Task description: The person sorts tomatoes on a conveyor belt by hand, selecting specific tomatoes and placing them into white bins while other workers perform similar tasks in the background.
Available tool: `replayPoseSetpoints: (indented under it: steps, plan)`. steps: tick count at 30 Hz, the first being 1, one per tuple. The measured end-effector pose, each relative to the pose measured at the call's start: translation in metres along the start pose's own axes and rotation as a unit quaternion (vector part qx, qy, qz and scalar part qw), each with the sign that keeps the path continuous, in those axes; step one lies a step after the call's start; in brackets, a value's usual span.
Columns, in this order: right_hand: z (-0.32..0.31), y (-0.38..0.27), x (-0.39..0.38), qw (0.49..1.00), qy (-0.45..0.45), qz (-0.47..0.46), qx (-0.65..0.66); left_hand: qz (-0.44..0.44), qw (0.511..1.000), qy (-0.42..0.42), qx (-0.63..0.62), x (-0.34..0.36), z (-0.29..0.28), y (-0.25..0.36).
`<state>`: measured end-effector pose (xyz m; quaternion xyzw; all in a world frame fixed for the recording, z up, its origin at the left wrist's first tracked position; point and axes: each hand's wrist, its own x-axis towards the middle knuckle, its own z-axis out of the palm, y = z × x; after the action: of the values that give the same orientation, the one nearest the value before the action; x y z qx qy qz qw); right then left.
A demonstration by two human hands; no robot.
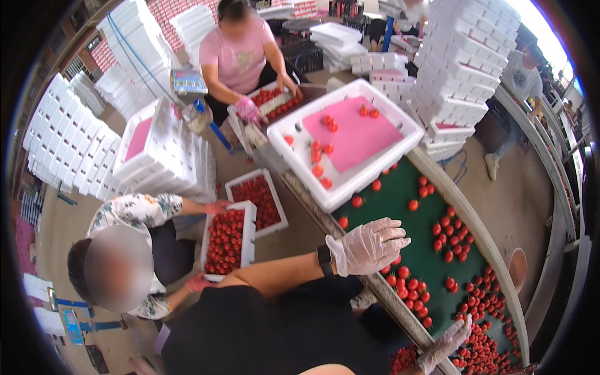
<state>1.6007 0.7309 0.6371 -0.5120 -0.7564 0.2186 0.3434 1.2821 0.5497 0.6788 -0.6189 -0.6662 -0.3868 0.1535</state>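
Observation:
My left hand (370, 247), in a clear plastic glove with a dark watch at the wrist, hovers over the near edge of a green conveyor belt (390, 215). Its fingers are stretched out, with nothing seen in them. Below it lies a cluster of red cherry tomatoes (409, 287). My right hand (446, 345), gloved too, reaches over the belt's rail beside a dense heap of tomatoes (484, 337); its fingers are extended and no held thing shows. A white foam tray (290, 140) with a pink liner and several tomatoes rests across the belt's far end.
At left, a person in a floral shirt grips a white crate (247, 250) full of tomatoes, next to another crate (275, 206). Ahead, a person in pink handles tomatoes in a box. Tall stacks of white foam crates (462, 69) stand around. A curved rail (475, 219) bounds the belt.

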Motion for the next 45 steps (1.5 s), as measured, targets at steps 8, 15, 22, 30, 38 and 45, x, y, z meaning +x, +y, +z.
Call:
replayPoseSetpoints:
  steps: [8, 15, 22, 30, 38, 45]
  plan:
    - [-0.010, -0.005, -0.006, 0.999, -0.031, 0.017, 0.012, -0.022, 0.998, -0.001, -0.057, -0.038, 0.019, 0.028]
    - [-0.022, -0.016, -0.003, 0.999, -0.014, -0.004, -0.042, 0.007, 0.995, -0.051, -0.089, -0.019, 0.008, 0.030]
    - [-0.032, 0.011, 0.023, 0.975, -0.071, 0.085, -0.194, -0.223, 0.913, -0.244, 0.238, -0.039, 0.030, 0.010]
    - [-0.048, 0.007, 0.035, 0.878, -0.335, 0.319, 0.125, -0.387, 0.795, -0.452, -0.120, 0.016, 0.043, -0.003]
    - [0.014, -0.052, 0.032, 0.800, -0.471, 0.274, 0.251, -0.341, 0.757, -0.500, -0.245, 0.032, 0.071, 0.026]
    - [0.054, -0.059, 0.028, 0.743, -0.416, 0.290, 0.436, -0.620, 0.470, -0.284, -0.560, 0.045, 0.105, 0.061]
